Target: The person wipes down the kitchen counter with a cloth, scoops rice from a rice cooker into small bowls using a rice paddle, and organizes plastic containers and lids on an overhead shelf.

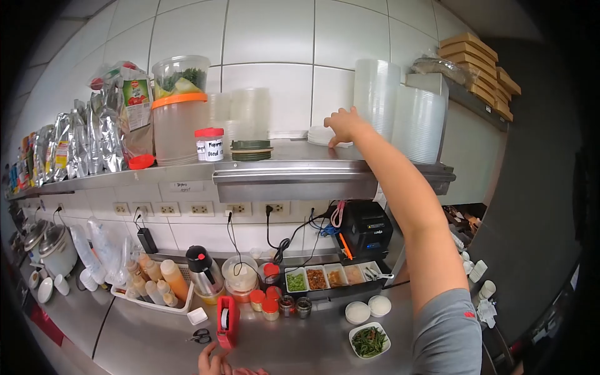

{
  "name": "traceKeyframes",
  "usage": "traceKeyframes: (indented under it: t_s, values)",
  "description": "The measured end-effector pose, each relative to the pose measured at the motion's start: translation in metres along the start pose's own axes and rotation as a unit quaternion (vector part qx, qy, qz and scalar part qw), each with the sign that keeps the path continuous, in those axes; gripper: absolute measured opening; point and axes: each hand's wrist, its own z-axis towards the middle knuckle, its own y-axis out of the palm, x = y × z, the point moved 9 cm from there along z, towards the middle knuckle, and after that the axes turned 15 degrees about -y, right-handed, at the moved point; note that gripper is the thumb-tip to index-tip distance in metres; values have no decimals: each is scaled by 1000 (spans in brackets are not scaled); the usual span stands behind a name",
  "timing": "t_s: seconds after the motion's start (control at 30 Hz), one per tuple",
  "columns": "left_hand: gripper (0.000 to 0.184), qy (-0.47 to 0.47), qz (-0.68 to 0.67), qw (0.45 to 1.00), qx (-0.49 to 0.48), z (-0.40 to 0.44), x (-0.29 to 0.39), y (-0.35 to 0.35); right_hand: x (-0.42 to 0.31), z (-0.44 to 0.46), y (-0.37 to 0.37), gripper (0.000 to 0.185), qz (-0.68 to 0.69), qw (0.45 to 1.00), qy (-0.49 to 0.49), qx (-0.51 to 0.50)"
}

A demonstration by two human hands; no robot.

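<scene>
Up on the steel shelf, my right hand (342, 127) reaches over a small stack of white lids (320, 135), its fingers bent down at the stack's right side. Low in the view, my left hand (215, 361) is partly cut off by the bottom edge, beside a red tape dispenser (227, 322); its fingers are apart and nothing shows in them. Black scissors (200, 336) lie left of the dispenser. On the counter sit a white bowl of green beans (370, 341) and two round white-filled containers (358, 312).
Tall stacks of clear containers (377, 94) stand right of my right hand. The steel shelf edge (300, 181) juts above a black printer (367, 231), a tray of toppings (316, 278), red-lidded jars (270, 309) and a basket of sauce bottles (174, 280).
</scene>
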Motion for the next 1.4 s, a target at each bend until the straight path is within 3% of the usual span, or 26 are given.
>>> traceKeyframes:
  t_s: [0.1, 0.2, 0.3, 0.4, 0.47, 0.53, 0.63, 0.73, 0.83, 0.93, 1.03, 1.23, 1.4]
  values:
    - [28, -90, 60, 994, 1, -10, -11, -29, 5, 5, -1, 68, -25, 999, -19, 1]
    - [28, -100, 80, 991, 36, -23, -32, -42, 3, 19, 6, 66, 25, 997, -68, 24]
    - [27, -96, 89, 990, 49, -27, -28, -45, -2, 27, 13, 63, 91, 994, -56, 3]
    - [24, -128, 101, 987, 12, -23, -19, -34, -6, 30, -32, 62, 128, 980, -10, 150]
    - [22, -143, 113, 983, -7, -16, -12, -27, -29, 29, -81, 55, 409, 862, -90, 284]
    - [22, -132, 136, 982, -5, -8, -4, -22, -78, 26, -115, 53, 503, 803, -172, 271]
    - [23, -149, 159, 976, -9, -3, 1, -18, -130, 23, -142, 54, 443, 836, -231, 225]
    - [23, -193, 137, 970, -45, 1, 5, -16, -127, 62, -133, 54, 381, 873, -185, 243]
    - [23, -173, 105, 979, -34, 0, 12, -20, -150, 84, -108, 52, 343, 892, -249, 157]
    - [23, -128, 148, 981, -2, -7, 0, -24, -144, 93, -94, 52, 381, 879, -251, 139]
    - [22, -149, 124, 981, 21, -18, -25, -29, -141, 98, -90, 47, 369, 868, -301, 139]
    - [21, -88, 74, 993, 25, -11, -16, -35, -140, 81, -95, 41, 356, 889, -245, 150]
    - [20, -59, 84, 994, 42, -2, 0, -33, -110, 63, -80, 47, 312, 918, -230, 85]
